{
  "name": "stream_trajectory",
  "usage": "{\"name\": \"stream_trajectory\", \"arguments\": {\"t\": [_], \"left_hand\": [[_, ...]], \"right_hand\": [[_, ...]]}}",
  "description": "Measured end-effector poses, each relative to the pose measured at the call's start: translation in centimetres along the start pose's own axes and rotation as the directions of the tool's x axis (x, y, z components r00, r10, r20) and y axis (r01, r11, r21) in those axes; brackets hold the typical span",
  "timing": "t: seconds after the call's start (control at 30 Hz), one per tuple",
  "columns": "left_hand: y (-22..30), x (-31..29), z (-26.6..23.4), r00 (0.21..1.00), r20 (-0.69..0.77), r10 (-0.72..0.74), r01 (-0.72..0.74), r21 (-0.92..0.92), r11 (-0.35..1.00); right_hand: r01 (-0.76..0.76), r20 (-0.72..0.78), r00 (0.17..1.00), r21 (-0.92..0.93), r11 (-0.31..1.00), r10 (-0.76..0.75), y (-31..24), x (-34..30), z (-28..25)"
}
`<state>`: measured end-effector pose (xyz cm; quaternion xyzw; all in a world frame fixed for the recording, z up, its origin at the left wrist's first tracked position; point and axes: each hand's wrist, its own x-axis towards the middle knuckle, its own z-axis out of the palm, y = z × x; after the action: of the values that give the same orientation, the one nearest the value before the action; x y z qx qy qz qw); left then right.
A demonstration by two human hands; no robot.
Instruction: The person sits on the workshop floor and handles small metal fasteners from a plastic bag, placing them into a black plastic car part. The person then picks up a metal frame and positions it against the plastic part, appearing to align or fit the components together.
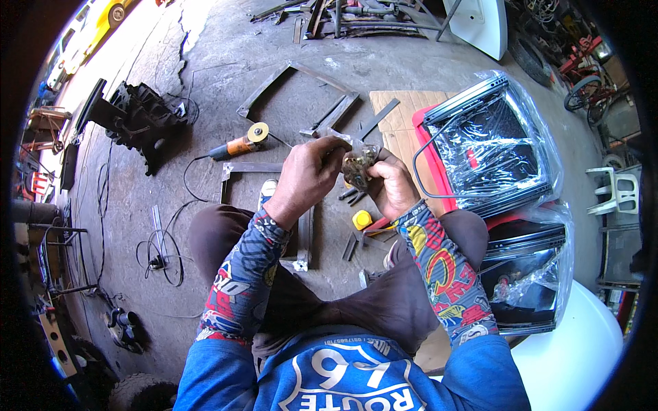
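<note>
Between my two hands is a small clear plastic bag (357,166) with brownish and brassy small parts inside, too small to make out. My left hand (308,171) pinches the bag's upper left edge with curled fingers. On the other side, my right hand (393,186) grips it with thumb and fingers. Below the hands, on the floor, lie a yellow tape measure (362,219) and a few short metal pieces (349,246). An orange angle grinder (241,145) with a disc rests to the left, its cord trailing away.
Welded steel frames (255,167) lie between my feet and ahead. To the right, plastic-wrapped seat frames (493,144) rest on cardboard (394,113). A black engine block (140,116) stands at the left. Scrap metal (363,20) lies at the back; a white plastic stool (617,190) stands far right.
</note>
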<state>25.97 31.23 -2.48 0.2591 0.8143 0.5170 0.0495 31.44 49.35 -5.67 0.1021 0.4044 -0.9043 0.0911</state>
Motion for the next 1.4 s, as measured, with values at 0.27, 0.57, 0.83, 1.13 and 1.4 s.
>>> {"name": "stream_trajectory", "arguments": {"t": [0.27,0.57,0.83,1.13,1.4], "left_hand": [[1.0,-0.2,-0.3,0.997,0.061,-0.047,0.025,0.319,0.947],[0.5,-0.3,-0.2,0.988,0.135,-0.071,0.057,0.106,0.993],[0.7,-0.2,-1.1,0.924,0.228,-0.308,0.383,-0.58,0.719],[1.1,-0.2,-0.1,0.977,0.172,-0.128,0.173,-0.284,0.943],[0.6,-0.3,-0.4,0.97,0.182,-0.161,0.215,-0.333,0.918]], "right_hand": [[0.035,-0.071,0.997,-0.076,0.997,-0.041,0.1,0.0,0.3],[0.029,-0.024,0.999,-0.016,0.999,-0.03,-0.1,0.0,0.3],[-0.017,-0.05,0.998,0.127,0.992,0.024,-0.3,-0.2,0.8],[-0.075,-0.053,0.995,0.128,0.989,0.083,0.0,-0.1,0.5],[-0.005,0.002,1.0,-0.034,0.999,0.005,-0.5,-0.4,1.0]]}}
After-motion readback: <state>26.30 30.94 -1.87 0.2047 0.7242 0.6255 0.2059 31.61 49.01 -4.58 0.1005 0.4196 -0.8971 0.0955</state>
